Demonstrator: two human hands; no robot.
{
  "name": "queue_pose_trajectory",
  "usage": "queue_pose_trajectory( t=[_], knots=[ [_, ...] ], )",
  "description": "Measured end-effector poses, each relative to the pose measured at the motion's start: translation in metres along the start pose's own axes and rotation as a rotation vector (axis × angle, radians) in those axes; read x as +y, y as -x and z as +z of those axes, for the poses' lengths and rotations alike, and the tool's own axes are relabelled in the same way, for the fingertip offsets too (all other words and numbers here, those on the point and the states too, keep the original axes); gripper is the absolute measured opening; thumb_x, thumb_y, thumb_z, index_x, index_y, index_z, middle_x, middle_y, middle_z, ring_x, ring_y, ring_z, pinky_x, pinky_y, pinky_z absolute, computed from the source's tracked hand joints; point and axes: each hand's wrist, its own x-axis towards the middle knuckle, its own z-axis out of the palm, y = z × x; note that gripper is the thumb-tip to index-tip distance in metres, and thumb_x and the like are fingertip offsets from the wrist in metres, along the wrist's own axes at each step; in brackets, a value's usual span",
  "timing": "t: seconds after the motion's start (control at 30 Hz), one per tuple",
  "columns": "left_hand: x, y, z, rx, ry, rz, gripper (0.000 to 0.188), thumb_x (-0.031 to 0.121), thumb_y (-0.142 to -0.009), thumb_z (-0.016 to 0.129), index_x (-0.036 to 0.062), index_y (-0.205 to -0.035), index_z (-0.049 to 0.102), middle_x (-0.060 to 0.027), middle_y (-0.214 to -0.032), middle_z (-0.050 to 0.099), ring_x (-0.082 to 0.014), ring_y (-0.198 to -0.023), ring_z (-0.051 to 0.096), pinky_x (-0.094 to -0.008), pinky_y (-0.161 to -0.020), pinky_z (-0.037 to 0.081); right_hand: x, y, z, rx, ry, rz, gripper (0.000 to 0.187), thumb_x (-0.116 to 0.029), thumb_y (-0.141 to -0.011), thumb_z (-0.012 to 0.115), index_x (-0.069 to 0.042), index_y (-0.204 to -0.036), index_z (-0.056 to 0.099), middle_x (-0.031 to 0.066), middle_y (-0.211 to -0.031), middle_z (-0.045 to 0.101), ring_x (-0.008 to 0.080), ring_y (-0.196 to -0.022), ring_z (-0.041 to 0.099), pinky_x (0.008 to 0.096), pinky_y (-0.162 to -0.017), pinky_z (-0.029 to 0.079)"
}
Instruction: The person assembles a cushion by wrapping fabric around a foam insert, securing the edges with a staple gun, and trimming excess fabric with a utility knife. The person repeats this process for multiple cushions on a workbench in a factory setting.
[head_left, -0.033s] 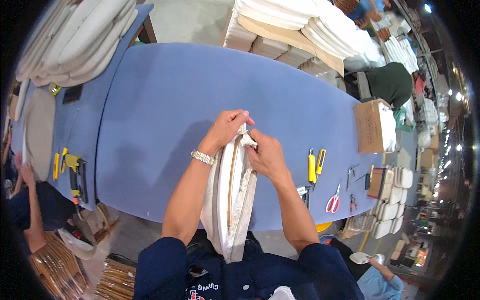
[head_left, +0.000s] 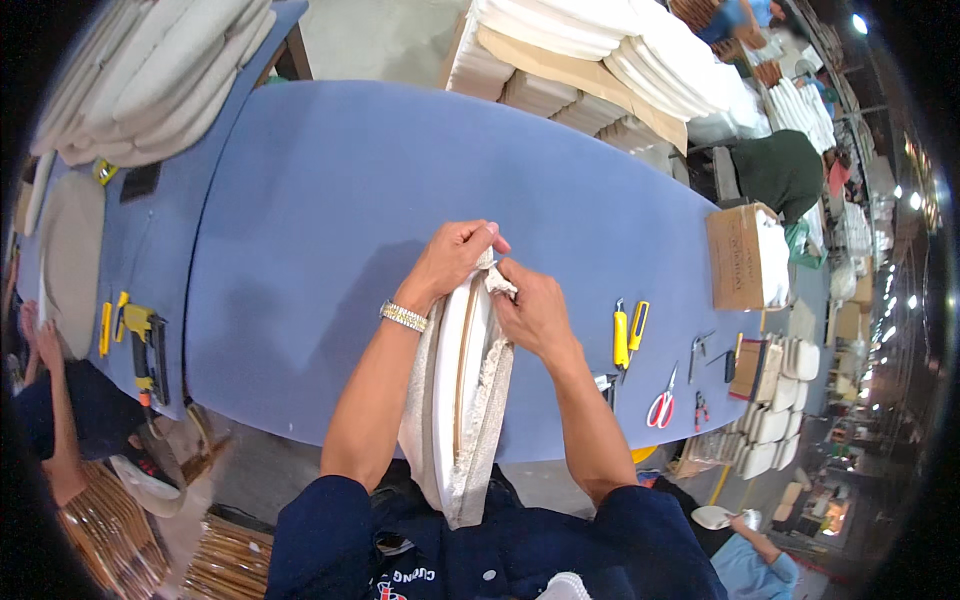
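A seat pad (head_left: 446, 390) stands on edge against my body, its length pointing away from me over the table edge. Beige fabric cover (head_left: 420, 410) wraps its outer sides, with white padding and a thin brown board edge (head_left: 468, 370) showing between. At the pad's far end my left hand (head_left: 452, 262) is closed on the gathered fabric, thumb and fingers pinched together. Just right of it, my right hand (head_left: 535, 308) pinches a bunched corner of the same cover (head_left: 500, 283). A metal-band watch (head_left: 404, 315) is on my left wrist.
The blue padded table (head_left: 300, 220) holds yellow-handled tools (head_left: 628, 335), red-handled scissors (head_left: 662, 400) and pliers (head_left: 702, 410) on the right. A cardboard box (head_left: 738, 258) stands beyond them. Stacked cushions (head_left: 150, 80) and a yellow-black staple gun (head_left: 145, 345) lie left, near another person's hands (head_left: 45, 345).
The table and the tools have shifted slightly leftward in the picture. Both hands keep their grip on the fabric in nearly the same place.
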Motion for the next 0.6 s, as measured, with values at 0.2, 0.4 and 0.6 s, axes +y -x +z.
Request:
queue_pose_trajectory(
  t=[0.2, 0.4, 0.6],
  knots=[
    [-0.007, -0.005, 0.001, -0.010, 0.317, -0.051, 0.037, 0.031, -0.107, 0.053, 0.0015, -0.093, 0.072, 0.0018, -0.082, 0.064, -0.0066, -0.075, 0.056, -0.0248, -0.070, 0.048, -0.002, -0.023, 0.004, 0.129, -0.121, -0.091, 0.007, -0.009, -0.085, 0.062, -0.006, -0.091, 0.058, 0.0171, -0.076, 0.063, 0.0411, -0.068, 0.062, 0.0462, -0.060, 0.047],
    [-0.003, 0.006, -0.007, 0.040, 0.339, 0.026, 0.038, 0.032, -0.105, 0.055, 0.0007, -0.095, 0.073, -0.0012, -0.084, 0.066, -0.0082, -0.077, 0.055, -0.0274, -0.071, 0.048, -0.026, -0.018, 0.007, 0.035, -0.005, -0.296, 0.012, -0.002, -0.075, 0.063, -0.005, -0.084, 0.056, 0.0141, -0.073, 0.056, 0.0366, -0.064, 0.057, 0.0418, -0.057, 0.045],
    [0.000, 0.016, -0.010, 0.105, 0.279, 0.229, 0.030, 0.026, -0.102, 0.056, 0.0056, -0.100, 0.077, -0.0042, -0.088, 0.072, -0.0127, -0.082, 0.058, -0.0317, -0.085, 0.047, -0.049, -0.010, 0.007, -0.086, 0.266, -0.269, 0.020, -0.006, -0.069, 0.067, -0.009, -0.083, 0.053, 0.0101, -0.074, 0.059, 0.0343, -0.065, 0.062, 0.0466, -0.057, 0.047]
  ],
)
